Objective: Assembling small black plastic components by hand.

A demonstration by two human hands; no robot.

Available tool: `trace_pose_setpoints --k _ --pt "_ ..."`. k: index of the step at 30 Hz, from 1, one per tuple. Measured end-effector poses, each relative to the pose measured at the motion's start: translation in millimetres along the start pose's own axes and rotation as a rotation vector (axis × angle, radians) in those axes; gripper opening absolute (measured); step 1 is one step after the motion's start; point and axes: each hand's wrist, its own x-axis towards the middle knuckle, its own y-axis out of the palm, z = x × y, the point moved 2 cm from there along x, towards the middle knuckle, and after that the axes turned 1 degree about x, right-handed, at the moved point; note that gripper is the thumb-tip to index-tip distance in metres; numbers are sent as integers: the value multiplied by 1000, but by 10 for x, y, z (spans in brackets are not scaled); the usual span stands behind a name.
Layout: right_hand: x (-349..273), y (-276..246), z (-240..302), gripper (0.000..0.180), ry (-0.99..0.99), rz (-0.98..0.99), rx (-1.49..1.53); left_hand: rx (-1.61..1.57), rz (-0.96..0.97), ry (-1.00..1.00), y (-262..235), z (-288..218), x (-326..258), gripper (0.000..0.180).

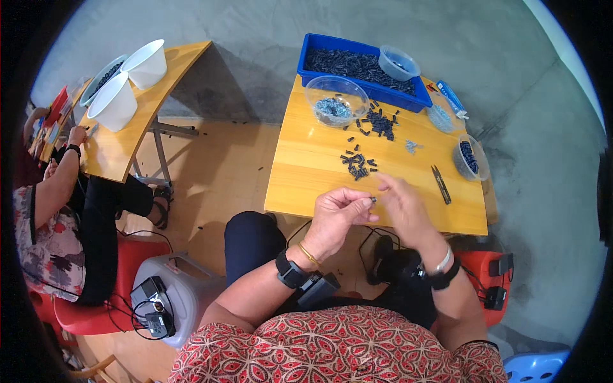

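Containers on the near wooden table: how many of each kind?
Blue rectangular bin: 1
Clear round bowls (one inside the bin, one at the bin's front left, one at the right edge): 3
Total: 4

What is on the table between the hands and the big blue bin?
In the head view, loose black pieces lie on the wooden table between the hands, left and right, and the blue bin. A clear bowl sits just before the bin.
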Motion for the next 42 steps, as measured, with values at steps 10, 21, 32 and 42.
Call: trace_pose_setpoints --k 10,21,32,42 --pt "585 185 -586 9 -51 93 -250 -89 -30 -35 -247 -89 69 8" --pt "298 -6 -482 4 318 -4 345 -107 17 -80 -169 -118 70 7" --pt "-385 -258 216 8 211 -105 1132 -26 194 -46 381 -163 -185 9" --pt "-534 -334 349 7 3 -97 1044 7 259 8 547 -206 -335 13"
